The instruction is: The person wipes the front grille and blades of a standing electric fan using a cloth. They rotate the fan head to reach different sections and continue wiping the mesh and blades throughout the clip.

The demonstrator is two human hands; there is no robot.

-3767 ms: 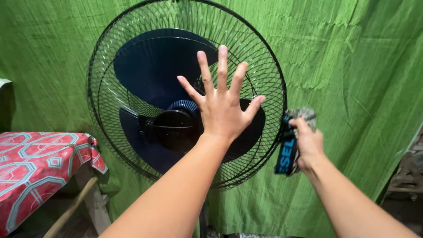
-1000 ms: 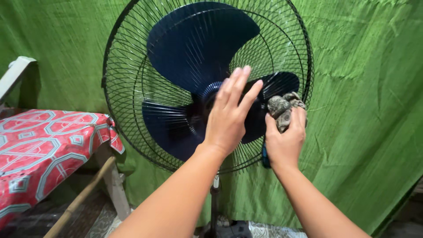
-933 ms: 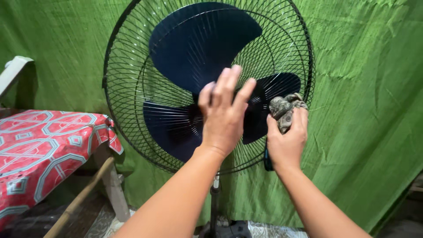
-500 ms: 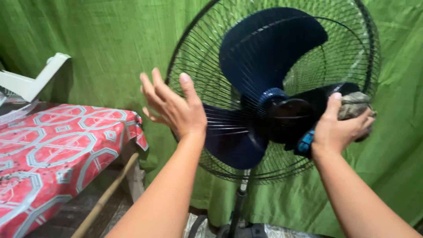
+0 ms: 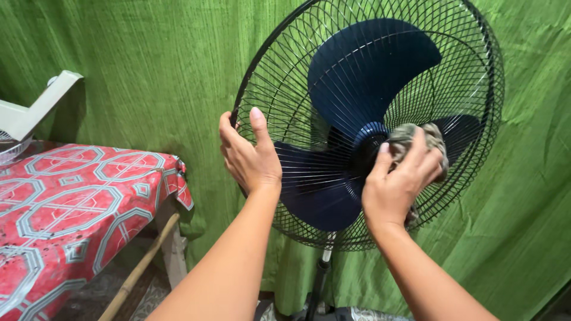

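1. My right hand (image 5: 399,185) covers most of the grey rag (image 5: 416,135).
2. Fan guard (image 5: 285,89) top runs off frame.
3. Fan stand (image 5: 318,285) base cut off below.
4. Red-patterned table (image 5: 71,202) cropped at left.

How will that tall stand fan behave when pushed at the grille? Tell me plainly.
Probably top-heavy: the wide fan head sits on a thin pole, so a hard push may tip it. The left hand grips the rim, likely steadying it. The wire grille looks thin and may flex under the rag in the right hand.
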